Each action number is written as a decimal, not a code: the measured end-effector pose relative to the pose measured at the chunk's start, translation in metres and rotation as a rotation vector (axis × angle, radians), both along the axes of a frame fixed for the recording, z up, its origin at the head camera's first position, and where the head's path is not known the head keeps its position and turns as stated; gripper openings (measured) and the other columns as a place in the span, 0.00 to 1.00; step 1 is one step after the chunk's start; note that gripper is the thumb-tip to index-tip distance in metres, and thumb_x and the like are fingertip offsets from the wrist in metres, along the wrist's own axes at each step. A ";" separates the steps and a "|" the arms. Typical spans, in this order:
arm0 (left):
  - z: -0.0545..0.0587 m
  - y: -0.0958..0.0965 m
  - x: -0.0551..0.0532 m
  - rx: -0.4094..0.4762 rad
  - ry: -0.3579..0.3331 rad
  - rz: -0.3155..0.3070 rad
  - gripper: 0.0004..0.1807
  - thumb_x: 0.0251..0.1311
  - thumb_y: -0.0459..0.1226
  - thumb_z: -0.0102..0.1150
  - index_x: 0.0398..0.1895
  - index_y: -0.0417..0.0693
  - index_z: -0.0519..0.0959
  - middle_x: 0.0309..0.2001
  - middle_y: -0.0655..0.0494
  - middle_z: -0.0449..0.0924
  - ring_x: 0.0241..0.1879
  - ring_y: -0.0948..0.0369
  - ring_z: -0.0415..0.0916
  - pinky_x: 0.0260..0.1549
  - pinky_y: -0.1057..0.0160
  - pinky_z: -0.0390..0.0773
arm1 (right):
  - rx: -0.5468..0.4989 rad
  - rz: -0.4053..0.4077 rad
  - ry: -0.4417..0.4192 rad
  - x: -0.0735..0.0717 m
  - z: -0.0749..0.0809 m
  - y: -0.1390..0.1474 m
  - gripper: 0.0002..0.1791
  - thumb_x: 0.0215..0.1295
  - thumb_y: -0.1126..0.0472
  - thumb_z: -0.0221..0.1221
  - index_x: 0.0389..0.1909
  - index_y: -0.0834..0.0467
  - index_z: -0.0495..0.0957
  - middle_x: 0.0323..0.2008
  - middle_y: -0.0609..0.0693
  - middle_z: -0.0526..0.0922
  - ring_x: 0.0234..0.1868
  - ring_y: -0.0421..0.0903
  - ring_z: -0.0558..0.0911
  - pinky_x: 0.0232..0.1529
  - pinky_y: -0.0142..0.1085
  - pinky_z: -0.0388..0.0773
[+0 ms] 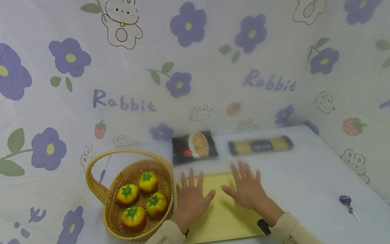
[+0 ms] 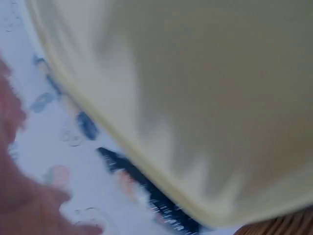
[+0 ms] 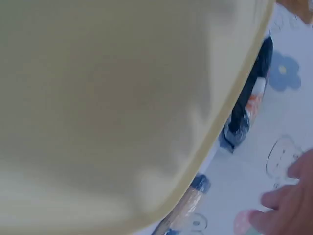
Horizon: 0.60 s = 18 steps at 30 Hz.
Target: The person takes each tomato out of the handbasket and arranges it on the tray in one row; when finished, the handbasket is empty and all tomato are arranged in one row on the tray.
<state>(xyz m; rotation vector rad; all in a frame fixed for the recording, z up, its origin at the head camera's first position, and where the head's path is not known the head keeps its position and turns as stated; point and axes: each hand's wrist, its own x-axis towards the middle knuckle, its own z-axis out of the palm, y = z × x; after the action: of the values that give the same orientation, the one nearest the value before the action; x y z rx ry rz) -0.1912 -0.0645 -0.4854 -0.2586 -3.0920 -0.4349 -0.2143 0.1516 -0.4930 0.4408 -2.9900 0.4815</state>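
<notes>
Over the left side of a yellow tray is my left hand, palm down with fingers spread and nothing held. My right hand hovers above the tray's right side in the same way, fingers straight and apart. Both wrist views show the tray's pale inner surface with soft hand shadows on it. Just left of my left hand stands a wicker basket with a tall handle. Inside it sit several yellow-orange toy persimmons with green leaf tops.
Behind the tray lies a black food packet with a picture of food on it. To its right is a long clear pack with a dark label. A wrapped lollipop lies at the far right. Patterned curtain surrounds the table.
</notes>
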 end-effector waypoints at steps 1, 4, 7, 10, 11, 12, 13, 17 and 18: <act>0.006 -0.003 0.005 -0.003 -0.045 -0.043 0.43 0.62 0.65 0.45 0.75 0.56 0.54 0.76 0.43 0.45 0.72 0.36 0.43 0.62 0.33 0.57 | 0.007 0.016 -0.023 0.007 0.002 0.003 0.51 0.63 0.26 0.42 0.74 0.60 0.50 0.75 0.64 0.46 0.74 0.65 0.46 0.62 0.73 0.39; 0.032 -0.018 0.027 0.029 -0.223 -0.199 0.39 0.61 0.61 0.52 0.71 0.52 0.63 0.70 0.45 0.61 0.67 0.42 0.61 0.58 0.42 0.69 | 0.047 0.063 -0.087 0.030 0.004 0.015 0.52 0.63 0.27 0.44 0.73 0.63 0.52 0.74 0.65 0.48 0.75 0.64 0.48 0.63 0.73 0.40; 0.062 -0.044 0.049 0.120 -0.370 -0.311 0.30 0.60 0.56 0.56 0.59 0.48 0.75 0.53 0.53 0.79 0.52 0.56 0.76 0.48 0.55 0.77 | 0.088 0.092 -0.122 0.054 -0.001 0.034 0.53 0.62 0.27 0.45 0.72 0.66 0.53 0.74 0.65 0.50 0.74 0.63 0.49 0.63 0.72 0.41; 0.084 -0.073 0.058 0.172 -0.360 -0.312 0.20 0.61 0.52 0.58 0.44 0.48 0.82 0.34 0.61 0.81 0.33 0.65 0.76 0.33 0.64 0.76 | 0.103 0.087 -0.127 0.071 -0.010 0.052 0.54 0.61 0.27 0.47 0.71 0.69 0.54 0.73 0.66 0.51 0.74 0.64 0.51 0.62 0.72 0.42; 0.089 -0.083 0.058 0.164 -0.327 -0.290 0.16 0.60 0.51 0.59 0.39 0.48 0.82 0.29 0.61 0.79 0.29 0.66 0.73 0.28 0.64 0.73 | 0.099 0.077 -0.132 0.074 -0.014 0.057 0.55 0.60 0.27 0.48 0.71 0.69 0.54 0.73 0.67 0.51 0.74 0.65 0.51 0.62 0.72 0.42; 0.092 -0.091 0.058 0.147 -0.291 -0.255 0.14 0.60 0.50 0.60 0.36 0.49 0.81 0.28 0.62 0.77 0.27 0.66 0.71 0.27 0.65 0.72 | 0.089 0.065 -0.135 0.077 -0.018 0.061 0.55 0.60 0.28 0.49 0.70 0.70 0.54 0.73 0.67 0.52 0.73 0.65 0.51 0.62 0.72 0.42; 0.093 -0.099 0.056 0.114 -0.247 -0.218 0.13 0.59 0.49 0.61 0.36 0.49 0.81 0.28 0.61 0.77 0.27 0.66 0.71 0.27 0.64 0.72 | 0.078 0.055 -0.143 0.079 -0.022 0.065 0.55 0.60 0.28 0.50 0.70 0.70 0.54 0.73 0.67 0.51 0.73 0.66 0.50 0.62 0.72 0.42; 0.086 -0.123 0.047 -0.011 -0.166 -0.089 0.19 0.53 0.47 0.68 0.45 0.46 0.81 0.43 0.51 0.80 0.42 0.54 0.78 0.40 0.52 0.78 | 0.046 0.042 -0.152 0.080 -0.034 0.071 0.55 0.60 0.29 0.50 0.71 0.71 0.53 0.73 0.67 0.49 0.73 0.66 0.49 0.63 0.71 0.41; 0.082 -0.126 0.045 -0.038 -0.171 -0.073 0.24 0.51 0.47 0.69 0.49 0.45 0.80 0.49 0.48 0.79 0.47 0.50 0.77 0.44 0.49 0.78 | 0.046 0.046 -0.144 0.080 -0.036 0.071 0.55 0.61 0.29 0.50 0.70 0.71 0.53 0.73 0.67 0.50 0.73 0.66 0.50 0.63 0.72 0.42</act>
<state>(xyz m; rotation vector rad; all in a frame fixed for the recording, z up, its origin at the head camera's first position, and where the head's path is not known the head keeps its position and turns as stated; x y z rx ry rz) -0.1465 -0.1908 -0.4034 -0.3537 -3.2692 -0.4209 -0.1348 0.2227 -0.5286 0.5001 -3.1410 0.4675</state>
